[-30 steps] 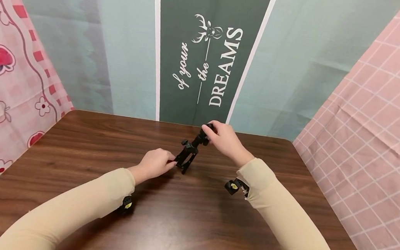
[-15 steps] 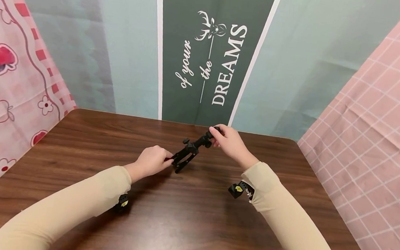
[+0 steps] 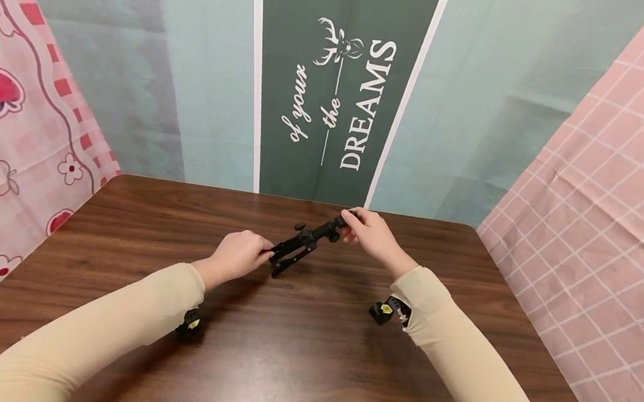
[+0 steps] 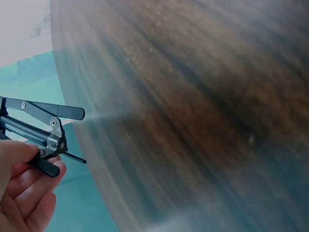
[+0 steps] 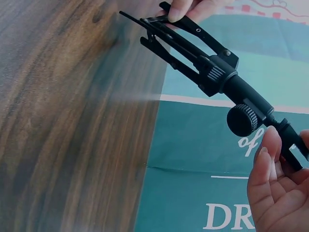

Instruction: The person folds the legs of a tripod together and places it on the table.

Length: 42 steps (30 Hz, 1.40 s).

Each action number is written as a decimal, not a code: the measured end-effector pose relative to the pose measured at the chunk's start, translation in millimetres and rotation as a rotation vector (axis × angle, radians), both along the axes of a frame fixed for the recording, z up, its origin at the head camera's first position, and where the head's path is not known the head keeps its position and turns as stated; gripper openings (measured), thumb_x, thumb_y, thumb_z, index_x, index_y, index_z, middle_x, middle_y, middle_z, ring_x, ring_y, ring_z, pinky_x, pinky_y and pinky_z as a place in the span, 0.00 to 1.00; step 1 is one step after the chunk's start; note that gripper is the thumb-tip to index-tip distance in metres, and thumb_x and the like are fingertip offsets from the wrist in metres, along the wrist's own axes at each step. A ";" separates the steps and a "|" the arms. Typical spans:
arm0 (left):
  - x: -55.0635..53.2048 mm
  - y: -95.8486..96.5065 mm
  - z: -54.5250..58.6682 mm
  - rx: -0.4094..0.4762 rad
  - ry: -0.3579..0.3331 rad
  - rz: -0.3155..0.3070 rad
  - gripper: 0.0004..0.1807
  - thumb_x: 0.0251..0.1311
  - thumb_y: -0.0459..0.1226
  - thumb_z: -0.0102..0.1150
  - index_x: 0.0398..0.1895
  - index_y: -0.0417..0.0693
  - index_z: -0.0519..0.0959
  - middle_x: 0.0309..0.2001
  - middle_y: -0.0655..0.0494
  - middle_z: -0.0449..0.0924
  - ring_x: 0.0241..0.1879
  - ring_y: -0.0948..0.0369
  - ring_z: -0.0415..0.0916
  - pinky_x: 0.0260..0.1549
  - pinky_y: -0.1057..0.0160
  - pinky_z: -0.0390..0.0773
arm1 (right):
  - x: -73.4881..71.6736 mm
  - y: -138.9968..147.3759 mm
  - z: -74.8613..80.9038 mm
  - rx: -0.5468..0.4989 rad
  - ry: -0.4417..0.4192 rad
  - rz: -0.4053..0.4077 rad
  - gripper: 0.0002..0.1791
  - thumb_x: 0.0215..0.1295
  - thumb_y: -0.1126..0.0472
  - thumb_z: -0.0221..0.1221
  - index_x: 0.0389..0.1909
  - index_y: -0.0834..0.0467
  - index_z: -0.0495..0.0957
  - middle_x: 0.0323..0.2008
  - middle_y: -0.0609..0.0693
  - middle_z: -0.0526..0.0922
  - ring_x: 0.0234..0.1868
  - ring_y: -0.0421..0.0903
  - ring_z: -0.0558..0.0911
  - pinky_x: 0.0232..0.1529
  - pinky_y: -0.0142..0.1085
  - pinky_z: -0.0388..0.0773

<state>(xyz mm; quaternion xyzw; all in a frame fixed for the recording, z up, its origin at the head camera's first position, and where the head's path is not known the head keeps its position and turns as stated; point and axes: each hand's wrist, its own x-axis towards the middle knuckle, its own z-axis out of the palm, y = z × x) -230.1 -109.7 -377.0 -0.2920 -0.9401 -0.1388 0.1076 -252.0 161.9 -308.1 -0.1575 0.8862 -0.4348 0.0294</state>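
Observation:
A small black tripod (image 3: 309, 237) is held between both hands above the table, tilted with its head up to the right and its legs down to the left. My left hand (image 3: 238, 256) pinches one leg near the foot; in the left wrist view the thumb and fingers grip that leg (image 4: 46, 166), the legs standing slightly spread around the centre column. My right hand (image 3: 373, 237) grips the head end, where the right wrist view shows the mount (image 5: 291, 140) partly hidden by the fingers. A round knurled knob (image 5: 242, 120) sticks out from the column.
The brown wooden table (image 3: 266, 359) reaches back to a green and teal cloth (image 3: 212, 93) with white lettering. Pink patterned cloths hang at the left (image 3: 23, 143) and the right (image 3: 597, 201). A small black camera mount (image 3: 384, 311) hangs under the right wrist.
The tripod has tipped from steep to flatter, its head swinging right and down while its legs shifted left. Both hands moved with it, the left one leftward, the right one rightward and slightly lower.

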 end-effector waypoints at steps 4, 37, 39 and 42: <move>0.0 -0.9 -0.2 -0.013 0.003 -0.005 0.07 0.59 0.38 0.61 0.34 0.45 0.85 0.30 0.55 0.84 0.28 0.61 0.81 0.24 0.60 0.78 | -0.4 1.7 -5.0 -0.041 -0.035 -0.001 0.21 0.72 0.51 0.46 0.46 0.67 0.73 0.29 0.56 0.79 0.32 0.57 0.80 0.31 0.34 0.76; -7.2 -6.9 4.6 -0.067 0.088 0.008 0.07 0.58 0.38 0.62 0.35 0.45 0.85 0.34 0.55 0.84 0.33 0.59 0.82 0.27 0.58 0.79 | -0.1 18.2 -33.7 -0.112 -0.099 0.054 0.26 0.73 0.46 0.41 0.39 0.68 0.71 0.27 0.59 0.77 0.28 0.58 0.79 0.29 0.45 0.77; -7.8 -7.0 6.1 -0.073 0.102 0.013 0.07 0.58 0.38 0.62 0.35 0.45 0.85 0.34 0.55 0.84 0.33 0.58 0.82 0.27 0.57 0.78 | -1.4 17.0 -35.1 -0.060 -0.094 0.023 0.25 0.74 0.47 0.40 0.39 0.67 0.71 0.26 0.57 0.77 0.29 0.60 0.80 0.31 0.47 0.77; -7.7 -6.9 7.6 -0.087 0.109 0.020 0.07 0.58 0.39 0.62 0.35 0.46 0.85 0.34 0.55 0.84 0.34 0.58 0.82 0.26 0.57 0.78 | -3.6 16.7 -38.7 0.028 -0.098 -0.020 0.24 0.75 0.48 0.39 0.38 0.65 0.71 0.26 0.55 0.77 0.30 0.59 0.80 0.31 0.46 0.77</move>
